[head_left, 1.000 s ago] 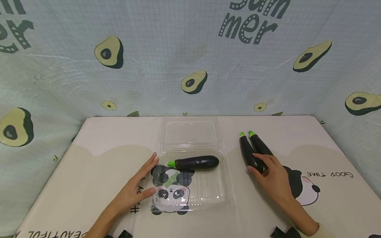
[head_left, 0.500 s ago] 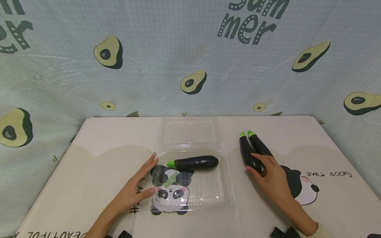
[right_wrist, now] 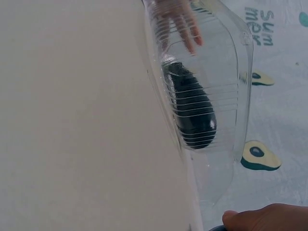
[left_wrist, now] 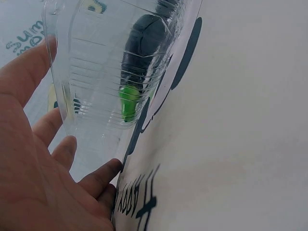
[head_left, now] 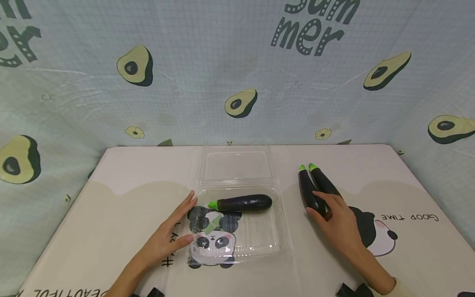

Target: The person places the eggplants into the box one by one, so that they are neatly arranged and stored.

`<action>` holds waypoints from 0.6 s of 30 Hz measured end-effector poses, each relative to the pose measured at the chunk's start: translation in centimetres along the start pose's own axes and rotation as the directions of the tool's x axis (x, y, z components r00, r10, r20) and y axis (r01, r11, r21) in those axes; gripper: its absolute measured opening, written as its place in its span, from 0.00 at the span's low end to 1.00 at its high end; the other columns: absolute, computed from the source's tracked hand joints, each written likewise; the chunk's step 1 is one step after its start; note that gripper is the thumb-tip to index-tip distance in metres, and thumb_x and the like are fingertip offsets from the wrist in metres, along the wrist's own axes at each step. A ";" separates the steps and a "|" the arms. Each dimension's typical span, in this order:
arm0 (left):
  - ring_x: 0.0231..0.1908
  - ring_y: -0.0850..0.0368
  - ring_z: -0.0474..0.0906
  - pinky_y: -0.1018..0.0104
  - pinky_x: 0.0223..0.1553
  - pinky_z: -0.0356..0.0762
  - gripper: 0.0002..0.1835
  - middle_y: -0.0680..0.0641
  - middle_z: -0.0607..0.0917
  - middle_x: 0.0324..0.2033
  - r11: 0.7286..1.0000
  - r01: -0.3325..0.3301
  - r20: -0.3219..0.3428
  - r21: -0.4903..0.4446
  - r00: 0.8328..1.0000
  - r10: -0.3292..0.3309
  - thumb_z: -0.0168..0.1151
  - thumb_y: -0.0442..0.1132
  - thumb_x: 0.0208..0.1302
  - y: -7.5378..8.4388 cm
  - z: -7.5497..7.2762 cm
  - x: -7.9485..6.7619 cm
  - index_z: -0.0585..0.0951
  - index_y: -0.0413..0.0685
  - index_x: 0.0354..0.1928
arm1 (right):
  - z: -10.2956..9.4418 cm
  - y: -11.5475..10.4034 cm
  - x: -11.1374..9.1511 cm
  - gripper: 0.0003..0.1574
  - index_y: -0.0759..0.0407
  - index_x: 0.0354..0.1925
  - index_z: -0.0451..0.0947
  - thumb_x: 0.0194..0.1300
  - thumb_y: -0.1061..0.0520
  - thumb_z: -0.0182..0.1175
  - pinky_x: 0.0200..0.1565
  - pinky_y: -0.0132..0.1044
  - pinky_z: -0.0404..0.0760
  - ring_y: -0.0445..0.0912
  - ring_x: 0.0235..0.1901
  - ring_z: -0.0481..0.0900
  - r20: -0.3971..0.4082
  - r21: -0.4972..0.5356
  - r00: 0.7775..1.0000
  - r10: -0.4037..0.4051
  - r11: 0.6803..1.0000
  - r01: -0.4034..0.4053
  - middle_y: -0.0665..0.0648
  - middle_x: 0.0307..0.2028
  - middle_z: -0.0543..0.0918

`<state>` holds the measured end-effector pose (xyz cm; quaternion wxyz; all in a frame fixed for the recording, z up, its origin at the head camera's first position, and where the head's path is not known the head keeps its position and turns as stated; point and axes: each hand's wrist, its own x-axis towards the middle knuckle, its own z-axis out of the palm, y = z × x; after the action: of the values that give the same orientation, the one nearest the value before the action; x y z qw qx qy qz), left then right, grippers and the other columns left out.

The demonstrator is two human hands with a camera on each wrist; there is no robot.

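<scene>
A clear plastic clamshell box (head_left: 259,239) lies open on the table, its lid folded back. Inside, toward the far wall, one dark eggplant (head_left: 245,203) with a green stem end lies crosswise. My left hand (head_left: 163,239) is at the box's left side; fingers and thumb are spread, fingertips right at the rim (left_wrist: 60,91). To the right of the box, two more eggplants lie side by side. My right hand (head_left: 341,225) grips the nearer-left eggplant (head_left: 308,189) by its blunt end, thumb on one side. The other eggplant (head_left: 323,180) is partly hidden behind my fingers.
The box's raised-edge lid (head_left: 237,165) reaches the table's back edge. A printed cloth (head_left: 193,82) with avocados hangs behind and at the sides. The pale table cover (head_left: 111,231) carries panda prints and lettering. Black straps show near both wrists.
</scene>
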<state>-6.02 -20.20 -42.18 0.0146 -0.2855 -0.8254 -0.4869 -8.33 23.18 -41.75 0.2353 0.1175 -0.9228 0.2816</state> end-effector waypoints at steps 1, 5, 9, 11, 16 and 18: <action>0.73 0.52 0.43 0.75 0.65 0.43 0.43 0.46 0.48 0.74 1.000 0.001 0.001 -0.002 1.000 -0.001 0.64 0.34 0.57 0.0 0.0 0.0 0.57 0.49 0.74 | 0.0 0.0 0.0 0.32 0.57 0.55 0.78 0.50 0.59 0.74 0.21 0.32 0.71 0.37 0.20 0.71 0.000 0.000 1.000 0.001 1.000 -0.001 0.61 0.46 0.77; 0.73 0.52 0.43 0.75 0.65 0.43 0.43 0.46 0.48 0.74 1.000 0.007 0.005 -0.005 1.000 -0.007 0.64 0.34 0.57 0.0 0.0 0.0 0.57 0.49 0.74 | 0.0 0.0 0.0 0.32 0.57 0.55 0.78 0.50 0.58 0.74 0.21 0.31 0.71 0.37 0.20 0.71 0.000 0.007 1.000 -0.003 1.000 0.003 0.61 0.46 0.78; 0.73 0.52 0.43 0.75 0.65 0.43 0.43 0.46 0.48 0.74 1.000 0.009 0.004 0.000 1.000 -0.009 0.64 0.34 0.58 0.0 0.0 0.0 0.57 0.49 0.74 | 0.1 0.1 0.0 0.32 0.57 0.55 0.77 0.50 0.59 0.74 0.21 0.31 0.71 0.37 0.20 0.72 -0.002 0.010 1.000 -0.013 1.000 0.013 0.60 0.45 0.79; 0.73 0.51 0.43 0.75 0.65 0.43 0.43 0.46 0.48 0.74 1.000 0.005 0.001 0.002 1.000 -0.005 0.64 0.34 0.57 0.0 0.0 0.0 0.57 0.49 0.74 | 0.1 0.1 -0.1 0.32 0.58 0.55 0.77 0.50 0.59 0.74 0.21 0.32 0.71 0.37 0.20 0.72 -0.005 0.009 1.000 -0.014 1.000 0.014 0.59 0.43 0.79; 0.73 0.51 0.43 0.75 0.65 0.43 0.43 0.46 0.48 0.74 1.000 0.000 0.002 -0.001 1.000 0.000 0.65 0.34 0.57 0.0 0.0 0.0 0.57 0.49 0.74 | 0.1 0.2 -0.1 0.32 0.58 0.55 0.78 0.50 0.59 0.74 0.20 0.32 0.70 0.37 0.19 0.71 -0.015 -0.001 1.000 -0.012 1.000 0.012 0.56 0.36 0.79; 0.73 0.51 0.43 0.75 0.65 0.43 0.43 0.46 0.48 0.74 1.000 -0.001 0.003 -0.002 1.000 0.001 0.65 0.34 0.57 -0.1 0.0 0.0 0.57 0.49 0.74 | 0.2 0.2 -0.2 0.31 0.58 0.55 0.78 0.50 0.60 0.73 0.20 0.32 0.69 0.37 0.19 0.70 -0.019 -0.006 1.000 -0.013 1.000 0.013 0.55 0.34 0.78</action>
<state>-6.03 -20.23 -42.26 0.0132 -0.2867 -0.8248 -0.4872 -8.32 23.25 -42.03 0.2462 0.1201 -0.9206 0.2783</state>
